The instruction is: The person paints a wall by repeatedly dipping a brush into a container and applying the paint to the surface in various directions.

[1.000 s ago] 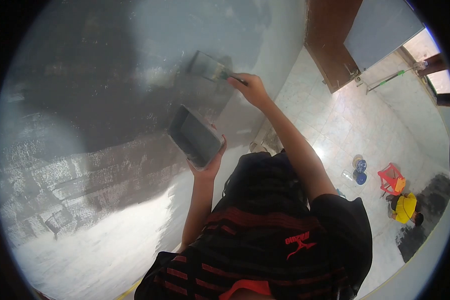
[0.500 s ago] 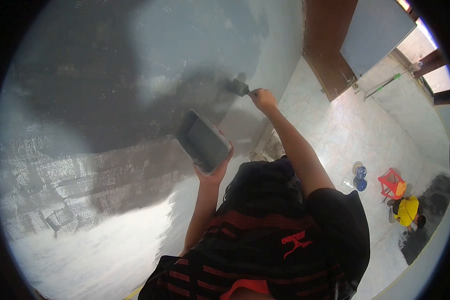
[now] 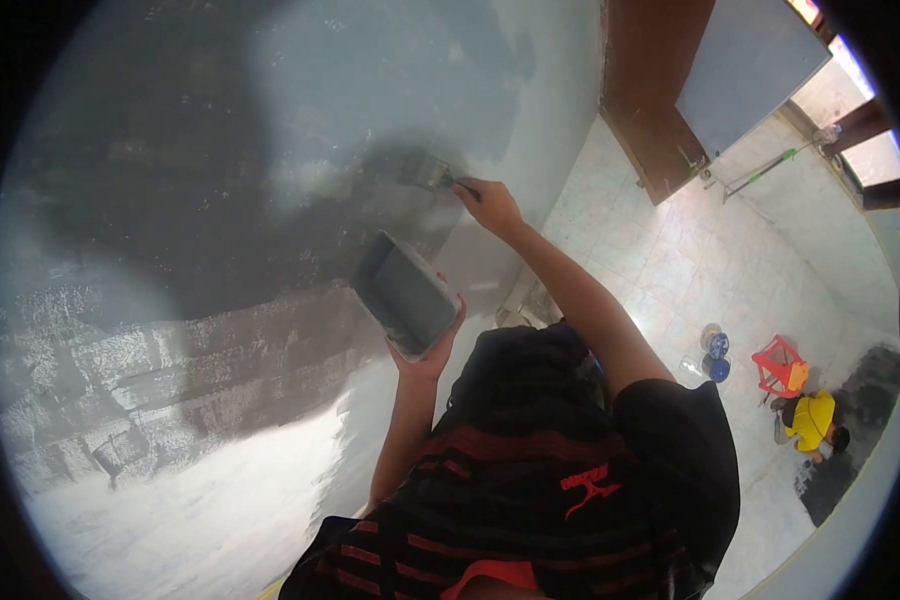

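Note:
My right hand (image 3: 492,207) is closed round the handle of a paintbrush (image 3: 433,175), its wide bristle end right at the grey-painted wall (image 3: 210,190). In my left hand (image 3: 422,362) rests a rectangular paint tray (image 3: 408,300), gripped from below and along its side, its open top tilted toward the wall. Grey coating lines the tray's inside. Dark grey paint covers much of the wall, patchy toward the lower left, with a pale whitish area (image 3: 200,490) beneath it.
A brown door (image 3: 650,100) stands at the upper right over a pale tiled floor (image 3: 610,240). Farther off are blue-lidded cans (image 3: 716,370), a red stool (image 3: 776,365) and a crouching person in a yellow shirt (image 3: 814,418) by a dark-painted wall patch. A green-handled pole (image 3: 765,175) leans nearby.
My right hand has swept the paintbrush leftward along the wall, and the brush has turned to show its flat side. The paint tray has shifted slightly downward. The person in yellow has moved slightly.

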`<state>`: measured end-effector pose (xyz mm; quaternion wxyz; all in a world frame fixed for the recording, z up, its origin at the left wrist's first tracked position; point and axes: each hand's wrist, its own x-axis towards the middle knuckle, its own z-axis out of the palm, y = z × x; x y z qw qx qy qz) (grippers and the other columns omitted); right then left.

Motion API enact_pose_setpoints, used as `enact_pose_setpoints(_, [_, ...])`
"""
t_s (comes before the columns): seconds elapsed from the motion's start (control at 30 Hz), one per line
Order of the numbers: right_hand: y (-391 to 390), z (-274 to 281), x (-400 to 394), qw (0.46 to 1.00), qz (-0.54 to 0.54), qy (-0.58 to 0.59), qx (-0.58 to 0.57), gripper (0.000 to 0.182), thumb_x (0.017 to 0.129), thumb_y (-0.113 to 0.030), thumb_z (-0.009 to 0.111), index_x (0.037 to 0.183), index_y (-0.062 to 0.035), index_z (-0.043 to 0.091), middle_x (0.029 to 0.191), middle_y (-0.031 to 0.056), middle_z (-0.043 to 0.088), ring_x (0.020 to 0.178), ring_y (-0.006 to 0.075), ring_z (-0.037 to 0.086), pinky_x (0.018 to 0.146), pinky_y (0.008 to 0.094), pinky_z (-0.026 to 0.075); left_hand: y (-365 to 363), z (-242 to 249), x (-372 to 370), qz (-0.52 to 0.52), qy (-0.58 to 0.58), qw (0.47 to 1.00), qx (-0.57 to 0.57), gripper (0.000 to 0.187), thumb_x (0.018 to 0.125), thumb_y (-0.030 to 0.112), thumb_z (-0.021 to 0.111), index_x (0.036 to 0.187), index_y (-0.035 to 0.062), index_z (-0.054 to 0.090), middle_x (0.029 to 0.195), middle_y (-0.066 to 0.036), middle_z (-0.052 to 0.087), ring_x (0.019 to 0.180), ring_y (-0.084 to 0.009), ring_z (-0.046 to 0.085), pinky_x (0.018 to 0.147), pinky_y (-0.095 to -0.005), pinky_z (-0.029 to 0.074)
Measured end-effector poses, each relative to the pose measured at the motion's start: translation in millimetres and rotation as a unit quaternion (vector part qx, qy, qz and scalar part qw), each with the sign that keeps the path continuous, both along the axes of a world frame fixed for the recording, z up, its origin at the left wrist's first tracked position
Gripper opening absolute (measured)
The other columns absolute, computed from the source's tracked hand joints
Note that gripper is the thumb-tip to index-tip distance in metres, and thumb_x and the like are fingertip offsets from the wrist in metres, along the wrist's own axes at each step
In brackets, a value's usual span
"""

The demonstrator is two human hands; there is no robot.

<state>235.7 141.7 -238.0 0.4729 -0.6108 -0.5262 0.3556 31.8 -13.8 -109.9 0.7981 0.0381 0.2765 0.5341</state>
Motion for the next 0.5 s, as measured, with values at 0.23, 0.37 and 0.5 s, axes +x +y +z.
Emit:
enact_pose_setpoints(0.23, [-1,-74,11,0.989,-0.004,-0.084,-0.119,0.039,0.104,-0.048,0.064,0.123,-0.0171,0.080,0.102,0.0156,0.080,0.099,0.0388,0.075,0.086,0.0496,0.059,3,-1,-3,-0.006,-0.058,0.997,0.043,0.055,0.105,0.049,0.056,0.153,0.0207,0.055,0.154,-0.008,0.058,0.149,-0.0309,0.048,0.121,-0.0633,0.038])
enact_pose_setpoints(0.37, [-30,-48,24,0.992,-0.007,-0.072,-0.103,0.041,0.104,-0.047,0.065,0.122,-0.0131,0.079,0.098,0.0175,0.079,0.090,0.0370,0.077,0.082,0.0470,0.059,0,5,-5,-0.007,-0.071,0.997,0.038,0.056,0.105,0.050,0.056,0.153,0.0207,0.055,0.155,-0.009,0.058,0.149,-0.0305,0.048,0.122,-0.0631,0.037])
enact_pose_setpoints(0.5, [-52,5,17,0.998,-0.015,0.028,-0.061,0.040,0.104,-0.043,0.067,0.119,-0.0092,0.080,0.089,0.0171,0.077,0.075,0.0330,0.073,0.074,0.0434,0.056,-2,-2,-9,0.011,-0.046,0.999,0.022,0.059,0.104,0.052,0.055,0.155,0.0215,0.052,0.156,-0.006,0.056,0.149,-0.0292,0.048,0.121,-0.0627,0.033])
